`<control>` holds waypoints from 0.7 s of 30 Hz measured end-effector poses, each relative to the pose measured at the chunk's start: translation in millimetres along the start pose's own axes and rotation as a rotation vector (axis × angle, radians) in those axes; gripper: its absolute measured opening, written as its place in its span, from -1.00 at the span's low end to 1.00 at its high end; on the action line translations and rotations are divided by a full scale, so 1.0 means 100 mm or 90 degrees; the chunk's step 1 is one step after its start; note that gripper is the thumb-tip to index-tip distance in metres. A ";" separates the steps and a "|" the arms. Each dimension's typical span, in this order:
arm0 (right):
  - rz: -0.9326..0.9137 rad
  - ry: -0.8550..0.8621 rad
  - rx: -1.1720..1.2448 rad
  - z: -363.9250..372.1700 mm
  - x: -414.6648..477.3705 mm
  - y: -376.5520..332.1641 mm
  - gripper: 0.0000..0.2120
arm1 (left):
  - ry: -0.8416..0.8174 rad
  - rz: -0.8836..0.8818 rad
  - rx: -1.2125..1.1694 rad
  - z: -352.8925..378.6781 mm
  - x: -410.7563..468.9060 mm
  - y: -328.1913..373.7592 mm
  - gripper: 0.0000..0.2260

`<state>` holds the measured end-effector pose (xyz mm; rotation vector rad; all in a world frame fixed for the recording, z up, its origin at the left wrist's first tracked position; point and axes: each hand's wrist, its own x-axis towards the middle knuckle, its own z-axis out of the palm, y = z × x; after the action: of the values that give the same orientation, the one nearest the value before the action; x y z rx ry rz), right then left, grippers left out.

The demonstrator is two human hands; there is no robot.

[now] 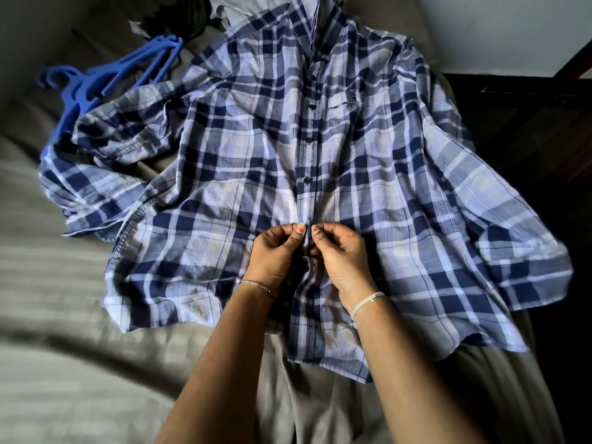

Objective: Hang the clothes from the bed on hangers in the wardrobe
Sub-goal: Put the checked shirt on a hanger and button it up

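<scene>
Plaid shirt (250, 149) lies spread front-up on the bed (64, 299), its placket (309, 161) running straight away from the hands to the collar (317, 14). Left hand (276, 254) and right hand (336, 254) each pinch the placket edges (equally near); blue hangers (105, 78) lie beyond the left hand.

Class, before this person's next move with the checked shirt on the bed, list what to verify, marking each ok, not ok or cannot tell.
1. The blue-and-white checked shirt lies spread front up on the grey bed sheet: ok.
2. The left hand and right hand both pinch the placket: ok.
3. The dark buttons above the hands are fastened: ok.
4. The placket below the hands is closed: not ok, it gapes.
5. The blue plastic hangers are free to lift: not ok, a sleeve lies over them.
6. The wardrobe is ready: cannot tell, out of view.
</scene>
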<state>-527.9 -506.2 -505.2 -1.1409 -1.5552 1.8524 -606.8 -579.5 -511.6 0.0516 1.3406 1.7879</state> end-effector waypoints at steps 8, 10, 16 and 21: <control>-0.003 -0.031 0.038 -0.04 -0.01 -0.04 -0.86 | 0.013 0.009 -0.022 -0.01 0.01 -0.03 -0.85; -0.006 -0.021 0.032 -0.03 -0.02 -0.03 -0.86 | 0.015 0.010 -0.019 -0.01 0.02 -0.04 -0.89; -0.011 0.014 -0.024 0.00 -0.01 0.01 -0.81 | 0.004 0.029 -0.002 0.02 -0.01 0.00 -0.91; 0.009 -0.010 -0.023 0.00 0.00 0.00 -0.84 | 0.001 0.018 -0.016 0.00 0.02 -0.02 -0.92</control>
<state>-528.5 -506.2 -505.1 -1.1584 -1.5991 1.8532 -607.1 -578.0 -513.9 0.0568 1.3243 1.8282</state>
